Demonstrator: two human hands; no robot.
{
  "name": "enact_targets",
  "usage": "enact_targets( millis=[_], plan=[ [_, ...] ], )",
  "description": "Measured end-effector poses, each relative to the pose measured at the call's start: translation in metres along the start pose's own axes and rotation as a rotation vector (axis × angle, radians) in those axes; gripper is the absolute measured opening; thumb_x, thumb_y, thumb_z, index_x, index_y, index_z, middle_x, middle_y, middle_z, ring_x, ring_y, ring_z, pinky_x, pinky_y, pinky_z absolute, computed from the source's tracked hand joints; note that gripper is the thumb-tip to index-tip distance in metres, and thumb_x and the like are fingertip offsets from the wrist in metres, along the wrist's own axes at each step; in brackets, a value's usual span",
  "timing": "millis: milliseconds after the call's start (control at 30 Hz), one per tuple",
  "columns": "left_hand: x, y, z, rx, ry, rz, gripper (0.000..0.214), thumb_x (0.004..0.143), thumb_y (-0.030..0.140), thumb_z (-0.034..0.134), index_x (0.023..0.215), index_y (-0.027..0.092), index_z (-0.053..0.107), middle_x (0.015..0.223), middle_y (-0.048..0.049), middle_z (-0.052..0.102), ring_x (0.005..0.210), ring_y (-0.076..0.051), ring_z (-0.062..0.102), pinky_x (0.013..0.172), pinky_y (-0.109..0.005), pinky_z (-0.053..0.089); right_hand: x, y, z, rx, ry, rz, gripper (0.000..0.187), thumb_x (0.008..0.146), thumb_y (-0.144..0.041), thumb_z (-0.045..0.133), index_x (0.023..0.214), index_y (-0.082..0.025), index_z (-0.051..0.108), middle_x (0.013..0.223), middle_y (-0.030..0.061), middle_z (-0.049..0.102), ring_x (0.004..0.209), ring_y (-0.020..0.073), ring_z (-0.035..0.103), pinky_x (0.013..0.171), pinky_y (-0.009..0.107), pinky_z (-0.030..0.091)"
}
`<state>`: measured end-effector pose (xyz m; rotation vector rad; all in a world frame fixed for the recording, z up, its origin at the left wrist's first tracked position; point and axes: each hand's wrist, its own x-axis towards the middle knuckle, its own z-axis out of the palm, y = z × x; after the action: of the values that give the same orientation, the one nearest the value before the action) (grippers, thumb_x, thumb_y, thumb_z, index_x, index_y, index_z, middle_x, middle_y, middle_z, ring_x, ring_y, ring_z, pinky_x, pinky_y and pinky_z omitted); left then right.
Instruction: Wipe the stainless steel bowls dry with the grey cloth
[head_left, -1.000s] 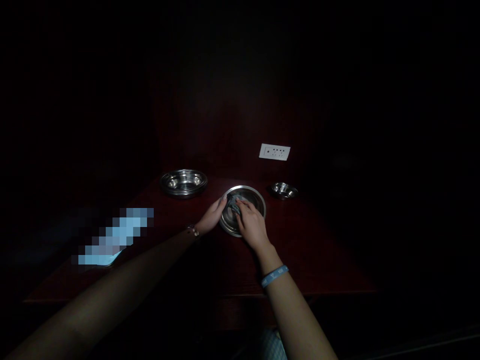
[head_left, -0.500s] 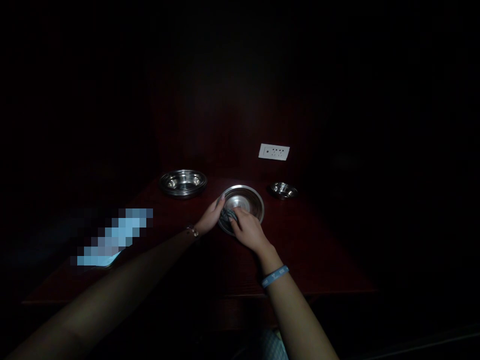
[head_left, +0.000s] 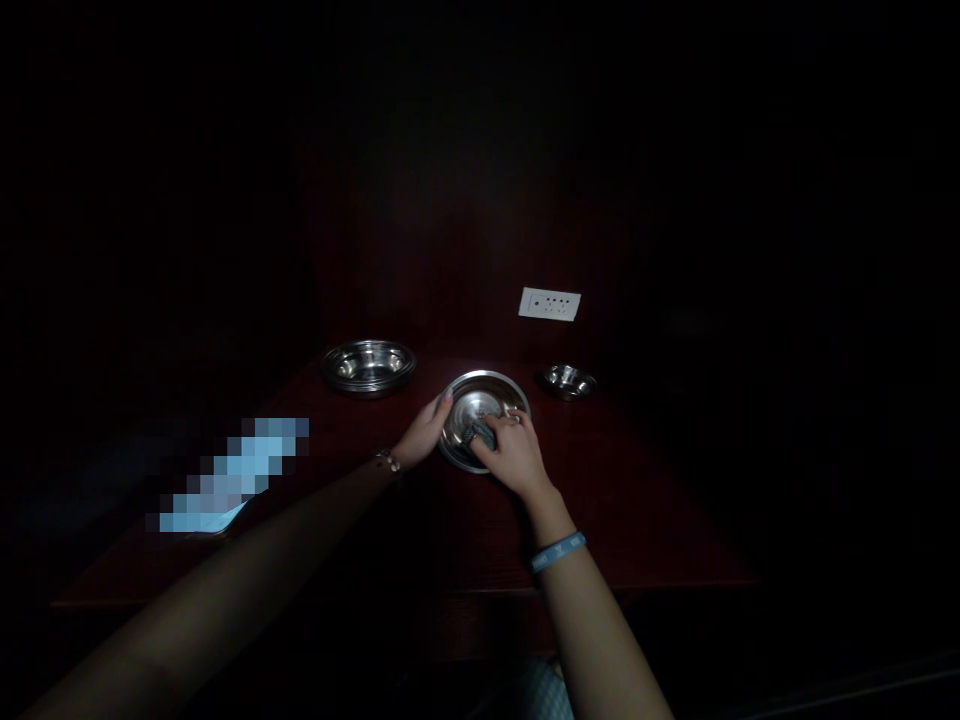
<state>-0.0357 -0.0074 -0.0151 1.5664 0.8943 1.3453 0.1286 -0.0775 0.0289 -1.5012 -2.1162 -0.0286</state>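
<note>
A shiny metal bowl (head_left: 474, 403) is tilted slightly toward me above or on the dark red table. My left hand (head_left: 426, 432) grips its left rim, thumb over the edge. Inside the bowl, my right hand (head_left: 517, 450) presses a bunched dark grey-green cloth (head_left: 482, 434) against the lower part of the inner wall. The fingers are closed around this cloth, and part of it is hidden under them. Whether the bowl's base touches the table cannot be made out.
A stack of metal bowls (head_left: 367, 385) stands at the back left of the table (head_left: 600, 520). One smaller metal bowl (head_left: 570, 382) sits at the back right, below a white wall socket (head_left: 550, 304). A lit, pixelated flat object (head_left: 232, 480) lies at the left. Surroundings are very dark.
My right hand and the cloth have moved right along the inside of the bowl, away from the left wall. My left hand keeps its hold on the rim.
</note>
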Motion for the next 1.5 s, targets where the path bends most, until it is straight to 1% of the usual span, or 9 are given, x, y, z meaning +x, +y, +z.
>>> enact_targets(
  millis=[200,367,500,600,767,933,1167,1333,1500],
  plan=[
    [0.0,0.002,-0.001,-0.019,0.001,-0.061,0.074,0.092,0.069,0.041,0.136,0.013,0.06,0.138,-0.0125,0.066,0.133,-0.028,0.057,0.117,-0.04,0.039,0.001,0.004,0.004,0.398,0.175,0.099,0.03,0.093,-0.034,0.05,0.094,-0.018,0.075,0.086,0.0069,0.076,0.082,0.0218,0.068,0.081,0.032,0.051],
    [0.0,0.004,-0.001,-0.063,0.019,-0.025,0.07,0.093,0.065,0.045,0.136,0.011,0.06,0.142,-0.0144,0.063,0.137,-0.03,0.053,0.12,-0.042,0.036,-0.001,0.009,0.001,0.18,0.504,0.182,0.036,0.098,-0.041,0.045,0.096,-0.018,0.072,0.086,0.0098,0.074,0.085,0.0235,0.065,0.088,0.035,0.047],
    [0.001,0.001,0.0,-0.086,0.011,-0.033,0.068,0.095,0.063,0.044,0.137,0.011,0.059,0.143,-0.0148,0.061,0.136,-0.029,0.054,0.119,-0.041,0.038,-0.003,0.013,-0.002,0.065,0.598,0.182,0.039,0.102,-0.04,0.041,0.111,-0.016,0.071,0.096,0.0114,0.075,0.093,0.0236,0.065,0.092,0.036,0.044],
    [0.001,0.0,0.0,-0.095,0.0,-0.041,0.068,0.095,0.063,0.045,0.137,0.011,0.059,0.143,-0.0145,0.062,0.135,-0.03,0.056,0.118,-0.042,0.039,-0.004,0.011,-0.004,0.0,0.542,0.094,0.035,0.102,-0.034,0.044,0.118,-0.019,0.071,0.109,0.0106,0.076,0.104,0.0242,0.063,0.097,0.037,0.041],
    [0.0,0.0,0.001,-0.052,0.012,-0.029,0.066,0.095,0.062,0.044,0.13,0.009,0.063,0.136,-0.0156,0.067,0.131,-0.03,0.058,0.116,-0.04,0.04,-0.004,0.006,-0.002,-0.092,0.33,-0.078,0.034,0.1,-0.025,0.049,0.128,-0.028,0.066,0.129,0.0031,0.072,0.125,0.0264,0.055,0.107,0.043,0.034],
    [-0.001,-0.001,0.0,-0.023,-0.021,-0.039,0.07,0.095,0.064,0.043,0.13,0.007,0.062,0.134,-0.0153,0.068,0.126,-0.032,0.061,0.112,-0.041,0.044,-0.002,0.004,0.004,-0.171,0.209,-0.031,0.028,0.1,-0.026,0.05,0.118,-0.025,0.071,0.12,0.007,0.075,0.135,0.0318,0.047,0.115,0.055,0.024],
    [-0.002,-0.001,0.001,-0.008,-0.02,-0.037,0.068,0.093,0.067,0.042,0.129,0.013,0.064,0.132,-0.0136,0.07,0.126,-0.03,0.062,0.114,-0.042,0.043,-0.002,-0.005,0.005,-0.255,0.191,0.09,0.029,0.099,-0.031,0.047,0.106,-0.015,0.071,0.106,0.0186,0.076,0.121,0.0364,0.054,0.106,0.056,0.032],
    [-0.002,0.002,0.002,-0.006,-0.012,-0.057,0.066,0.093,0.066,0.042,0.126,0.015,0.067,0.121,-0.0122,0.075,0.122,-0.031,0.064,0.111,-0.042,0.046,-0.001,-0.01,0.004,-0.276,0.16,0.109,0.029,0.096,-0.029,0.05,0.096,-0.012,0.073,0.093,0.0207,0.076,0.107,0.0353,0.061,0.101,0.053,0.035],
    [-0.001,0.003,0.001,0.009,-0.007,-0.036,0.067,0.093,0.067,0.042,0.129,0.016,0.065,0.129,-0.0125,0.071,0.126,-0.03,0.062,0.113,-0.041,0.044,-0.001,-0.01,0.005,-0.253,0.084,0.138,0.031,0.095,-0.033,0.051,0.094,-0.013,0.076,0.09,0.0188,0.076,0.098,0.0316,0.066,0.095,0.047,0.04]
  ],
)
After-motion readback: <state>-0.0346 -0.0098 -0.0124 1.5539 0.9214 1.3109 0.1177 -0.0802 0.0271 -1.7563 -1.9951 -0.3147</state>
